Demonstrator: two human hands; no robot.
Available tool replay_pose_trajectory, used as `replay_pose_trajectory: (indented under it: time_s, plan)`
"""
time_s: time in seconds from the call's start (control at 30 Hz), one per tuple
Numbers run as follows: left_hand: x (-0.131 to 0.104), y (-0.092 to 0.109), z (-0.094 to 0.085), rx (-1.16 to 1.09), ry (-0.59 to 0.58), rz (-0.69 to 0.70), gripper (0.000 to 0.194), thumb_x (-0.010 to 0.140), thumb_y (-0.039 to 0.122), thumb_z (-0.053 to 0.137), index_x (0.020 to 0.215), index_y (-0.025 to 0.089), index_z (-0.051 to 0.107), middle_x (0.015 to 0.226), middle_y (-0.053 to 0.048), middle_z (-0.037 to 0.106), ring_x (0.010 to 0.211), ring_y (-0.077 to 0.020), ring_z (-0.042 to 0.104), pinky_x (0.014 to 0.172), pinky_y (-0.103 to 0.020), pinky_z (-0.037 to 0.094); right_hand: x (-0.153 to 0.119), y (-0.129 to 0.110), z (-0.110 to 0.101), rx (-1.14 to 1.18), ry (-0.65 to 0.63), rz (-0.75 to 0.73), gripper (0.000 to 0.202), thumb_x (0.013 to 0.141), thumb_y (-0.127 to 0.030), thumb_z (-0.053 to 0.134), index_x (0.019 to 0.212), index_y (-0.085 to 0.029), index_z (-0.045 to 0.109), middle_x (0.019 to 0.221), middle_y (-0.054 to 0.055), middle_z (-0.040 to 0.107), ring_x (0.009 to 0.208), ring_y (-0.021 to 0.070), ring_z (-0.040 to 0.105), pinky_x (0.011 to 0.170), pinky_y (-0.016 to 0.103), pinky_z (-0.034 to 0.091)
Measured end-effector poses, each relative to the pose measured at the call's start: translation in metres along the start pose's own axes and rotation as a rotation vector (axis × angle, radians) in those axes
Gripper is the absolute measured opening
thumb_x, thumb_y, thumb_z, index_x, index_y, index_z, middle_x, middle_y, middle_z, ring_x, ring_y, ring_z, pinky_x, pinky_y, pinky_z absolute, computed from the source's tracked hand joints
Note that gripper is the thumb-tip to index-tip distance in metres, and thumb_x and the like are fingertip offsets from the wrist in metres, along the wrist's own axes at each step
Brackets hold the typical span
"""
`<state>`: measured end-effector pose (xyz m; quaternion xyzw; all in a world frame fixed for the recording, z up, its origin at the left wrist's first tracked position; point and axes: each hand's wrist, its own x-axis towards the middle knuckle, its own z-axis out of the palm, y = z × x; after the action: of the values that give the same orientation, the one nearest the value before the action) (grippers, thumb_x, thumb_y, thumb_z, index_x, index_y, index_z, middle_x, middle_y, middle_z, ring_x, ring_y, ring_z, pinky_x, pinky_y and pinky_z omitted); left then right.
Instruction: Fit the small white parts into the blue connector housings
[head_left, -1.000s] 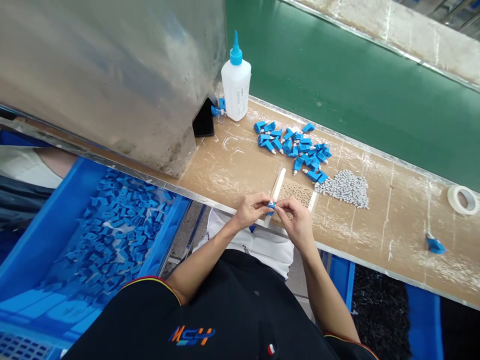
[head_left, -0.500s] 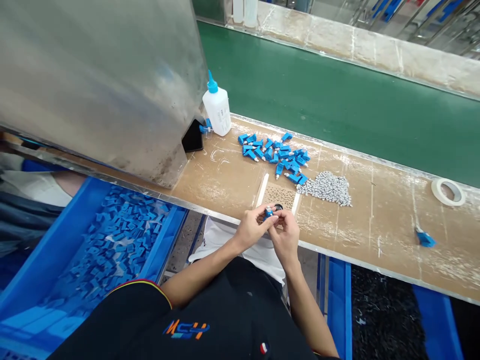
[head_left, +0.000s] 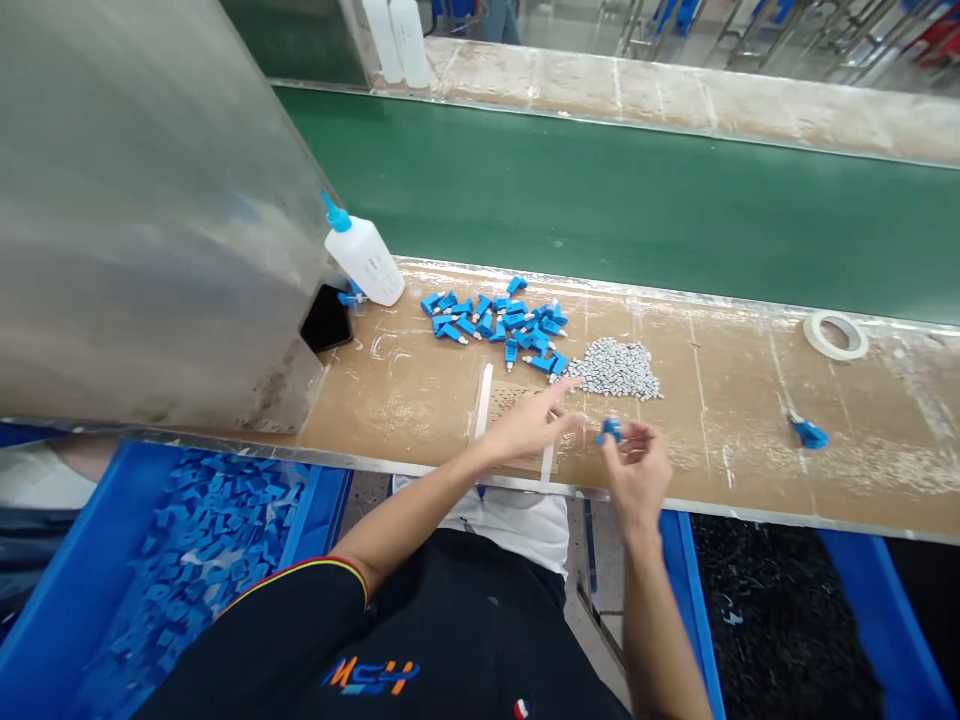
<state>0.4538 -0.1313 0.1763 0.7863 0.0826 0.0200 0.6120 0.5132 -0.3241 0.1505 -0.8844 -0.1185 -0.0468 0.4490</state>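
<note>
My right hand [head_left: 637, 465] pinches a small blue plastic part [head_left: 610, 430] just above the table's front part. To its left, my left hand [head_left: 529, 425] is open with its fingers apart, the index finger stretched out to the near left edge of a pile of small grey pieces [head_left: 616, 368]. Under the left hand lies a speckled patch [head_left: 504, 402] bordered by white tape strips, partly covered by the hand. Beyond it, a loose group of blue plastic parts with pale tips [head_left: 517, 322] lies beside the grey pile.
A white squeeze bottle [head_left: 367, 262] and a black phone [head_left: 327, 320] stand by a metal panel [head_left: 165, 220]. Rightward lie a tape roll [head_left: 835, 336] and one blue part [head_left: 808, 432]. A green conveyor belt [head_left: 600, 200] runs behind. Bins of blue parts [head_left: 217, 530] and black pieces [head_left: 780, 620] sit below.
My hands, together around a blue part before, have come apart. The right has moved right with the blue part; the left has opened and reached toward the grey pile. The view has shifted.
</note>
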Motion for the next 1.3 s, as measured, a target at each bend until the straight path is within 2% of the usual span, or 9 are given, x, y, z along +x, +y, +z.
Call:
replay_pose_trajectory:
  time_s: [0.17,0.27,0.37,0.47,0.63,0.77,0.9,1.07,1.3]
  plan:
    - [0.039,-0.014,-0.03,0.346,0.131,-0.089,0.031,0.093,0.025,0.058,0.122,0.02,0.067,0.074,-0.003,0.072,0.076,-0.0241,0.068,0.078,-0.033,0.049,0.093,0.084,-0.083,-0.432,0.15,0.115,0.029,0.078,-0.038,0.06,0.1,-0.02,0.055,0.09,0.013,0.066,0.08,0.0297,0.061,0.079,0.046,0.048]
    - [0.049,-0.016,-0.031,0.428,0.173,-0.113,0.018,0.092,0.025,0.059,0.106,0.02,0.069,0.078,-0.005,0.072,0.08,-0.0262,0.069,0.078,-0.033,0.048,0.126,0.104,-0.112,-0.579,0.154,0.037,0.026,0.08,-0.037,0.056,0.099,-0.018,0.057,0.099,0.021,0.063,0.102,0.0395,0.058,0.09,0.055,0.044]
    - [0.051,-0.013,-0.028,0.46,0.243,-0.134,0.011,0.093,0.024,0.057,0.088,0.02,0.066,0.077,-0.006,0.071,0.08,-0.026,0.068,0.077,-0.033,0.046,0.131,0.098,-0.102,-0.563,0.105,-0.114,0.025,0.084,-0.037,0.054,0.098,-0.018,0.061,0.107,0.023,0.06,0.106,0.0383,0.056,0.092,0.055,0.043]
    - [0.041,-0.01,-0.031,0.44,0.333,-0.127,0.014,0.093,0.024,0.056,0.079,0.021,0.059,0.074,-0.004,0.067,0.077,-0.023,0.065,0.076,-0.032,0.045,0.121,0.085,-0.067,-0.383,-0.124,-0.21,0.022,0.086,-0.037,0.052,0.096,-0.02,0.062,0.098,0.015,0.063,0.086,0.0279,0.06,0.084,0.047,0.049]
    - [-0.009,-0.015,-0.047,0.134,0.42,-0.087,0.02,0.091,0.032,0.056,0.075,0.022,0.05,0.064,0.004,0.055,0.058,-0.0132,0.056,0.062,-0.025,0.044,0.12,0.075,-0.028,-0.259,-0.268,-0.226,0.016,0.086,-0.037,0.056,0.083,-0.021,0.06,0.086,0.009,0.062,0.073,0.0219,0.058,0.076,0.041,0.052]
    - [-0.058,-0.033,-0.051,-0.23,0.52,-0.124,0.035,0.084,0.048,0.066,0.073,0.021,0.048,0.065,0.003,0.058,0.057,-0.0121,0.06,0.055,-0.023,0.048,0.131,0.074,-0.03,-0.299,-0.341,-0.216,0.007,0.081,-0.025,0.057,0.075,-0.022,0.059,0.081,0.007,0.061,0.07,0.0212,0.059,0.078,0.041,0.052]
    - [-0.086,-0.053,-0.048,-0.426,0.619,-0.131,0.046,0.077,0.059,0.074,0.074,0.021,0.049,0.064,0.003,0.062,0.054,-0.0116,0.061,0.056,-0.024,0.053,0.135,0.071,-0.041,-0.305,-0.467,-0.206,0.006,0.078,-0.02,0.053,0.077,-0.022,0.059,0.088,0.008,0.065,0.072,0.0202,0.061,0.078,0.039,0.052]
    - [-0.09,-0.064,-0.048,-0.475,0.641,-0.1,0.049,0.074,0.061,0.077,0.075,0.02,0.05,0.063,0.003,0.063,0.056,-0.0121,0.064,0.058,-0.025,0.056,0.136,0.064,-0.048,-0.367,-0.511,-0.109,0.008,0.081,-0.023,0.049,0.083,-0.022,0.057,0.084,0.008,0.069,0.075,0.021,0.063,0.073,0.036,0.05]
    - [-0.09,-0.071,-0.049,-0.523,0.64,-0.062,0.048,0.075,0.06,0.077,0.075,0.019,0.051,0.065,0.003,0.066,0.058,-0.0126,0.067,0.055,-0.023,0.056,0.151,0.047,-0.046,-0.484,-0.648,-0.148,0.018,0.074,-0.024,0.058,0.057,-0.024,0.051,0.06,0.003,0.061,0.062,0.0195,0.056,0.063,0.031,0.041]
